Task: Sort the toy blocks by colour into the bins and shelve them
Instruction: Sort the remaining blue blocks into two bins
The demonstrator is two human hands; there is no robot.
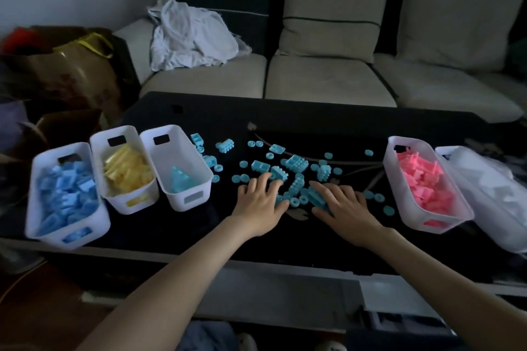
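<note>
Left hand (261, 204) & right hand (348, 206) grips were spread flat over the loose turquoise blocks (296, 164), which looked light, hard, slippery plastic imo, best scooped from both sides.

The left forearm (171, 273) and the right forearm (427, 262) are both bare, reaching forward and angling in toward each other. The left hand (261, 202) is lying palm down, its fingers (265, 179) spreading wide and nearly straight, with the thumb pointing out toward the other hand. The right hand (346, 208) is also lying palm down, its fingers slanting inward and the thumb stretching out just below them. The two sets of fingertips are sitting near each other without touching. Both wrists are lying low and flat.
</note>
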